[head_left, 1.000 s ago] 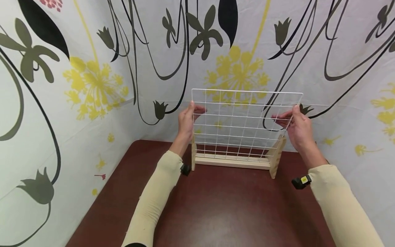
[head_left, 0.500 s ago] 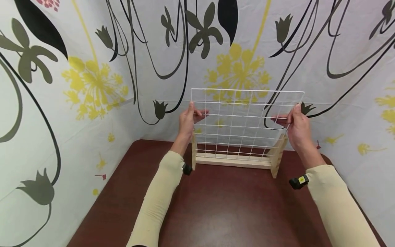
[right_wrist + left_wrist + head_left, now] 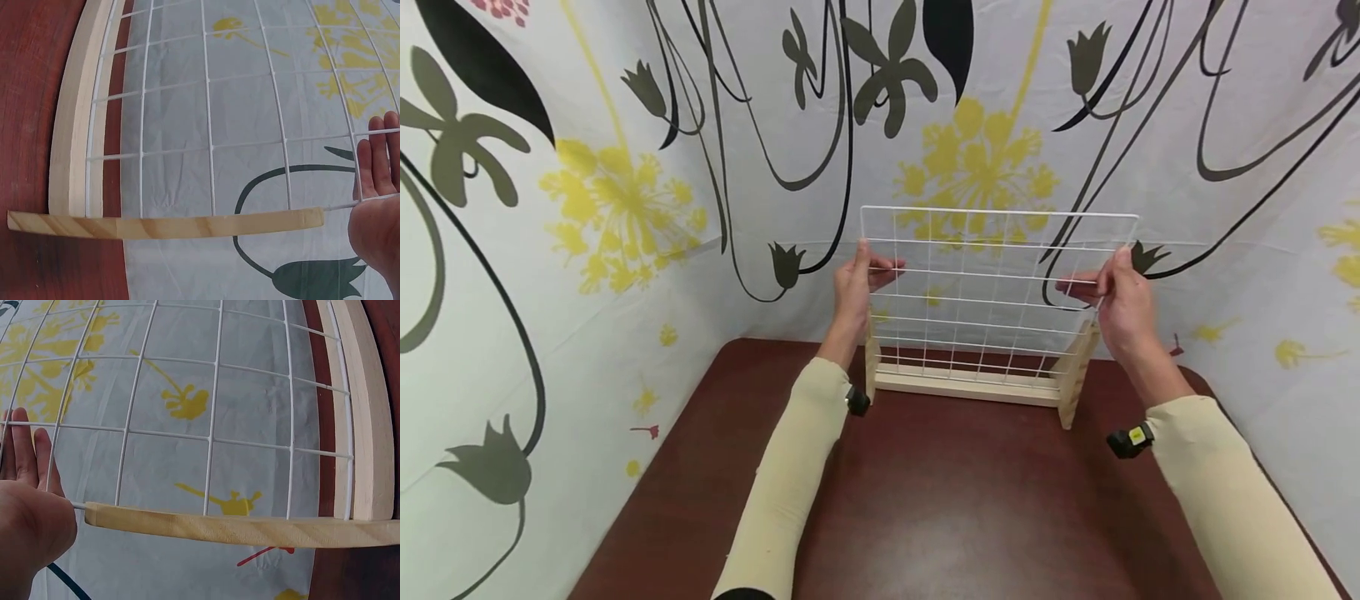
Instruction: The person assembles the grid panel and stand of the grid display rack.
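Observation:
A white wire grid panel (image 3: 1000, 212) stands upright in a pale wooden stand (image 3: 966, 386) on the table. The grid's lower part sits between the stand's two side pieces. My left hand (image 3: 852, 292) grips the grid's left edge above the left side piece (image 3: 250, 530), thumb in front and fingers reaching behind the wires. On the opposite edge, my right hand (image 3: 1126, 304) holds the grid the same way, just above the right side piece (image 3: 187, 227). Both wrist views show fingers extended behind the mesh. The grid's bottom wire runs along the wooden crossbar.
The dark red-brown table (image 3: 940, 492) extends in front of the stand. Close behind it hangs a white cloth (image 3: 775, 150) with a floral print, which also encloses the left and right sides.
The head view has shifted slightly. My right hand is a little closer to the stand's right side piece. Both hands keep their hold on the grid, which stays in the stand.

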Tool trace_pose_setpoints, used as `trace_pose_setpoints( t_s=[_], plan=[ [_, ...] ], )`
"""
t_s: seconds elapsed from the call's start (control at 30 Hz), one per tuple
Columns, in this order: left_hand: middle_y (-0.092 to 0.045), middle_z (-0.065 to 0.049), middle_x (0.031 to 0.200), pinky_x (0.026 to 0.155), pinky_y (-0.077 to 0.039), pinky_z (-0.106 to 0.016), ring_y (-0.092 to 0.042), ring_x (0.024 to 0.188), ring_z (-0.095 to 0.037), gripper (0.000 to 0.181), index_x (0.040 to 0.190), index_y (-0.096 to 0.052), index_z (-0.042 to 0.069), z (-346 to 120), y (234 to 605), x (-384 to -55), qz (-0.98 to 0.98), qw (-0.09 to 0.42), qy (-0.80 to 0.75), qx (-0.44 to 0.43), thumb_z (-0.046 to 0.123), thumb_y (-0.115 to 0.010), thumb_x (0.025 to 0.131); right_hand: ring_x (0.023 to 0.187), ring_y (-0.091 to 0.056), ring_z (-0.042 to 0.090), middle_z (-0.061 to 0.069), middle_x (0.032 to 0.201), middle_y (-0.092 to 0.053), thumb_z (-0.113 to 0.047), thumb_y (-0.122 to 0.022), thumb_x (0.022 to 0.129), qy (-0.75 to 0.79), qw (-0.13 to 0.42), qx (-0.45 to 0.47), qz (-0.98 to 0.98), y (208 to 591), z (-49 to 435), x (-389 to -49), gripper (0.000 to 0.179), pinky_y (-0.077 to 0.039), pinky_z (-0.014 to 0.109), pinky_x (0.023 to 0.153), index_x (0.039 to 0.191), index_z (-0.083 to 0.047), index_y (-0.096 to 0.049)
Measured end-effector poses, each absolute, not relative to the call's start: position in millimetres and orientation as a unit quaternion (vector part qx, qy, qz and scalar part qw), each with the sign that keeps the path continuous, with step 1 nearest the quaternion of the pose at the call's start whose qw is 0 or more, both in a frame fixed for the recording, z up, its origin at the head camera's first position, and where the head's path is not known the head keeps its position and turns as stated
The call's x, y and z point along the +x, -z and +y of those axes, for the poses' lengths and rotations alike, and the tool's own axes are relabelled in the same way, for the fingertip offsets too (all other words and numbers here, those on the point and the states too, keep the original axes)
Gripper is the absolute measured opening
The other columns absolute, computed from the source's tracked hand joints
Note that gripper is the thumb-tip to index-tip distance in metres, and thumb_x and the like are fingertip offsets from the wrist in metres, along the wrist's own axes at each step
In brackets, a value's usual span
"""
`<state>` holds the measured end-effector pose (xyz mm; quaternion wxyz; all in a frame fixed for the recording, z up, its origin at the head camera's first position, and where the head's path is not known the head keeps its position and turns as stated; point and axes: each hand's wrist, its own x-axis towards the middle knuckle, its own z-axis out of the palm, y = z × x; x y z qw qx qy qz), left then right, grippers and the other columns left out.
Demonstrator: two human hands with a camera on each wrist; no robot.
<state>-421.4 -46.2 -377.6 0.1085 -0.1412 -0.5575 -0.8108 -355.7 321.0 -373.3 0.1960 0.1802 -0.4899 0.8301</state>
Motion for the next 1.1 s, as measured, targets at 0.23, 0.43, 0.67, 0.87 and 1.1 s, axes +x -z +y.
trace_pose_setpoints(
  t_s=[0.23, 0.43, 0.67, 0.87, 1.1],
  plan=[
    [-0.075, -0.016, 0.093, 0.091, -0.055, -0.043, -0.069, 0.096, -0.04, 0.061, 0.081, -0.065, 0.001, -44, 378, -420, -0.565, 0.106, 0.804, -0.151, 0.056, -0.043, 0.096, 0.075, -0.074, 0.024, 0.018, 0.07, -0.071, -0.031, -0.041, 0.103, -0.843, 0.2, 0.164, -0.472, 375, 320, -353, 0.054, -0.059, 0.031, 0.071, 0.062, 0.004, -0.033],
    [-0.076, -0.014, 0.09, 0.088, -0.057, -0.04, -0.072, 0.091, -0.036, 0.061, 0.081, -0.065, 0.002, -53, 381, -420, -0.566, 0.12, 0.804, -0.137, 0.058, -0.045, 0.094, 0.074, -0.074, 0.027, 0.02, 0.07, -0.071, -0.032, -0.041, 0.102, -0.844, 0.202, 0.162, -0.47, 377, 309, -359, 0.055, -0.059, 0.031, 0.071, 0.063, 0.005, -0.032],
    [-0.076, -0.011, 0.089, 0.087, -0.057, -0.038, -0.074, 0.086, -0.028, 0.064, 0.088, -0.069, 0.001, -57, 382, -425, -0.57, 0.137, 0.798, -0.138, 0.06, -0.044, 0.094, 0.073, -0.074, 0.033, 0.024, 0.065, -0.068, -0.03, -0.042, 0.102, -0.852, 0.201, 0.175, -0.451, 372, 306, -369, 0.056, -0.06, 0.039, 0.071, 0.062, 0.006, -0.029],
    [-0.075, -0.012, 0.096, 0.092, -0.055, -0.036, -0.072, 0.094, -0.029, 0.065, 0.098, -0.069, -0.003, -59, 382, -426, -0.563, 0.124, 0.803, -0.148, 0.057, -0.045, 0.094, 0.081, -0.074, 0.029, 0.019, 0.068, -0.069, -0.035, -0.043, 0.102, -0.856, 0.149, 0.169, -0.467, 370, 313, -364, 0.056, -0.058, 0.034, 0.078, 0.064, 0.005, -0.035],
    [-0.067, -0.012, 0.124, 0.109, -0.042, -0.039, -0.061, 0.121, -0.019, 0.056, 0.124, -0.062, 0.002, -61, 385, -423, -0.563, 0.099, 0.803, -0.17, 0.049, -0.047, 0.096, 0.095, -0.071, 0.025, 0.014, 0.092, -0.075, -0.044, -0.039, 0.101, -0.864, 0.046, 0.161, -0.476, 372, 323, -351, 0.049, -0.039, 0.033, 0.096, 0.077, -0.003, -0.052]
  ],
)
